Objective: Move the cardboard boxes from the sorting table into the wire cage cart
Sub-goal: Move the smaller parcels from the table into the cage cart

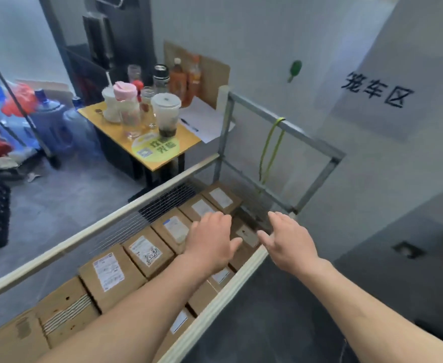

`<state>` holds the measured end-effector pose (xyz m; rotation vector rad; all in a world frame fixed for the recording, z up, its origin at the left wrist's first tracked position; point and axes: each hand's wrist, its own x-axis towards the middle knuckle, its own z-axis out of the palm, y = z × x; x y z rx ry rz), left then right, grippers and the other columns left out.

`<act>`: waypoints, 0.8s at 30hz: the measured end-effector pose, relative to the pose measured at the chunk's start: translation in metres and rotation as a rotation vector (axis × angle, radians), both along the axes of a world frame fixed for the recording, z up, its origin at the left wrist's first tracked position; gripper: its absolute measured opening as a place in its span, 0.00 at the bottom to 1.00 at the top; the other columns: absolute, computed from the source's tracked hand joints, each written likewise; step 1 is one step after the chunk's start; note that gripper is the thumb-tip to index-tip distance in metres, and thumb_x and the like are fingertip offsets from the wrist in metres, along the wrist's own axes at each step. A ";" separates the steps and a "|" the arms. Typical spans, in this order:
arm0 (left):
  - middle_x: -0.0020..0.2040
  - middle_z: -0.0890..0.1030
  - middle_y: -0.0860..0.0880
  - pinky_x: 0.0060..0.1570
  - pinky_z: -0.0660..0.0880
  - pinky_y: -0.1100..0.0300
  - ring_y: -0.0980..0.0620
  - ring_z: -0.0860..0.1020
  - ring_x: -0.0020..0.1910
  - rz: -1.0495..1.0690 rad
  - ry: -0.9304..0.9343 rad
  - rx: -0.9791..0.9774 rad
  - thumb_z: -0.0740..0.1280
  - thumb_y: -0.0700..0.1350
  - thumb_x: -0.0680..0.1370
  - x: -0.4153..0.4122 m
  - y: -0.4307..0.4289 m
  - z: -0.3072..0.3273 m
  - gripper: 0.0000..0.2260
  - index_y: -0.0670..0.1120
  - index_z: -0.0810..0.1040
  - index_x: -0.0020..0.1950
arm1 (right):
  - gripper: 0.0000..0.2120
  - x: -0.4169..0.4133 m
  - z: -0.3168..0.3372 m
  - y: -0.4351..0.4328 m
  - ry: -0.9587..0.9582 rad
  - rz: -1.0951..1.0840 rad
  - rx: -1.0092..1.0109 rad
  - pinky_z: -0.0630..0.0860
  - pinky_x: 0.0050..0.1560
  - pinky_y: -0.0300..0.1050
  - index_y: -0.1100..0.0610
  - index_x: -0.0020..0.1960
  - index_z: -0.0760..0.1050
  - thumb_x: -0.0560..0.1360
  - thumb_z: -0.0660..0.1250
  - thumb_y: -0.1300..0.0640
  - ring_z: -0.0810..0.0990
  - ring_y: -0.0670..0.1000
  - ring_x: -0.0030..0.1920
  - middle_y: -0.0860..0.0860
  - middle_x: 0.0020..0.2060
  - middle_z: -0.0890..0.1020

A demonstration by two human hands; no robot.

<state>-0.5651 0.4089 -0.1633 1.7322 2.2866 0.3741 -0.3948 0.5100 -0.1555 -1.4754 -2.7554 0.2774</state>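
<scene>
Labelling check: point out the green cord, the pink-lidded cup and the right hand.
green cord (280,120): head view, top of its hanging loop.
pink-lidded cup (124,91): head view, on the pink lid.
right hand (289,239): head view, back of the hand.

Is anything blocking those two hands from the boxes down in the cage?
Nothing visible. The wire cage cart is open on top; the left hand and right hand, both open, reach in between its rails over the cardboard boxes.
</scene>
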 end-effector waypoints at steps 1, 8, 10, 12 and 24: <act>0.68 0.73 0.50 0.67 0.69 0.47 0.48 0.69 0.69 -0.033 0.018 0.017 0.60 0.61 0.80 0.018 0.011 0.007 0.23 0.48 0.70 0.69 | 0.26 0.021 0.008 0.005 0.010 -0.041 0.008 0.70 0.67 0.54 0.57 0.72 0.68 0.81 0.59 0.41 0.70 0.55 0.71 0.52 0.69 0.75; 0.69 0.72 0.50 0.65 0.69 0.49 0.47 0.67 0.69 -0.255 0.120 0.104 0.61 0.61 0.80 0.157 0.073 0.053 0.25 0.48 0.69 0.71 | 0.26 0.180 0.053 0.022 0.042 -0.278 0.059 0.70 0.64 0.54 0.58 0.71 0.68 0.81 0.58 0.41 0.71 0.55 0.69 0.53 0.68 0.75; 0.68 0.72 0.50 0.64 0.69 0.49 0.48 0.67 0.69 -0.312 0.127 0.136 0.61 0.61 0.80 0.202 0.086 0.067 0.24 0.48 0.69 0.70 | 0.26 0.227 0.062 0.025 0.059 -0.344 0.065 0.71 0.65 0.54 0.58 0.70 0.68 0.81 0.59 0.41 0.71 0.55 0.69 0.53 0.68 0.75; 0.69 0.72 0.50 0.64 0.69 0.50 0.48 0.67 0.69 -0.367 0.127 0.158 0.62 0.61 0.79 0.246 0.096 0.081 0.25 0.47 0.68 0.70 | 0.27 0.273 0.070 0.025 0.092 -0.408 0.066 0.70 0.66 0.54 0.57 0.72 0.68 0.81 0.59 0.41 0.70 0.55 0.70 0.53 0.69 0.74; 0.71 0.72 0.48 0.66 0.68 0.49 0.47 0.68 0.71 -0.660 0.105 0.268 0.62 0.61 0.79 0.459 0.128 0.124 0.27 0.47 0.67 0.72 | 0.33 0.490 0.098 -0.004 0.183 -0.711 0.146 0.62 0.76 0.53 0.53 0.81 0.57 0.82 0.57 0.38 0.61 0.52 0.79 0.51 0.79 0.64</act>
